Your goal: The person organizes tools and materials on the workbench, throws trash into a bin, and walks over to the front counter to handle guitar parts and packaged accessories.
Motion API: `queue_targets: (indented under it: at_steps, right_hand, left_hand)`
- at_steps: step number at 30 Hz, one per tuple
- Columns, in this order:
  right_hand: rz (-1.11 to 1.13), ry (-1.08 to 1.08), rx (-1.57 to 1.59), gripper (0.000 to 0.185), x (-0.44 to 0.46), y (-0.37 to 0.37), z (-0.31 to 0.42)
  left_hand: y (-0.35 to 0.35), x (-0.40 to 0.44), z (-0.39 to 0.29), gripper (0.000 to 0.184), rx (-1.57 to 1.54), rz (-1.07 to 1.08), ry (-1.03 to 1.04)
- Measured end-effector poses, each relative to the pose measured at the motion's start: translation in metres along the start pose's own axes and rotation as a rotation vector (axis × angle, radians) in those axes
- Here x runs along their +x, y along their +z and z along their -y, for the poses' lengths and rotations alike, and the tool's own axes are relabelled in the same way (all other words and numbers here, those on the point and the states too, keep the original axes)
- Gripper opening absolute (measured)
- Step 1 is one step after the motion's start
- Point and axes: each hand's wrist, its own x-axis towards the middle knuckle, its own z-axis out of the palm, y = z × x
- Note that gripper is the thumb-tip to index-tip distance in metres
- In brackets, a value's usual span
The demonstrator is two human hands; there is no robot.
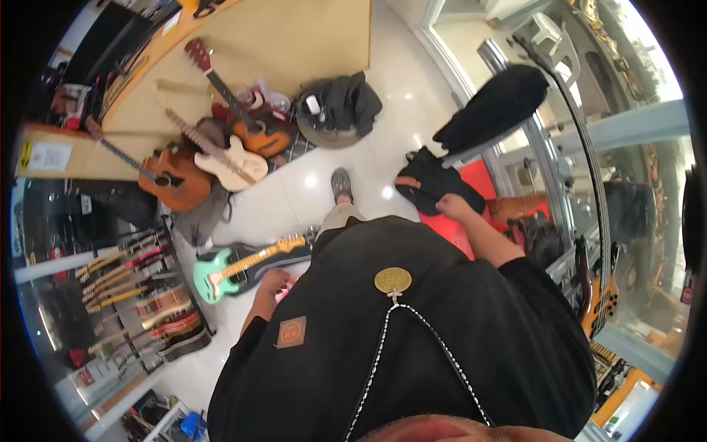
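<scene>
On the right, my right hand (455, 208) is closed at the edge of a black bag (431, 180) with a brown patch, which lies over a red surface. My left hand (274, 281) is down at my left side, its fingers curled round a small pink and white thing (284, 289) mostly hidden by my shirt. Near that hand, a mint green electric guitar (213, 276) with a pale neck lies on a dark case (254, 258) on the floor.
Two acoustic guitars (175, 180) (265, 136) and a cream guitar body (232, 163) lean by a wooden counter (309, 37). A dark bundle (346, 107) sits on the floor. Guitars fill a rack (173, 272) at left. A bass (602, 302) and a padded black seat (493, 107) stand right.
</scene>
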Motion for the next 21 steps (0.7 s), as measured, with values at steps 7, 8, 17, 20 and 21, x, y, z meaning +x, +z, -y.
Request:
queue_targets:
  at_steps: [7, 8, 17, 20, 21]
  right_hand:
    - [0.508, -0.232, -0.614, 0.036, 0.099, -0.059, 0.053]
    - [0.349, -0.051, -0.401, 0.035, 0.108, -0.075, 0.068]
    - [0.11, 0.228, 0.472, 0.037, 0.253, -0.225, 0.15]
    - [0.015, 0.112, 0.371, 0.039, 0.317, -0.297, 0.197]
    - [0.043, 0.003, 0.301, 0.035, 0.348, -0.324, 0.207]
  left_hand:
    - [-0.124, 0.16, -0.362, 0.039, 1.184, -0.016, 1.028]
    - [-0.139, 0.16, -0.42, 0.037, 1.142, -0.094, 1.094]
    - [-0.137, 0.142, -0.76, 0.039, 0.575, -0.272, 0.779]
    - [-0.068, 0.083, -0.817, 0.042, 0.304, 0.019, 0.723]
    - [-0.047, 0.073, -0.833, 0.044, 0.292, 0.119, 0.739]
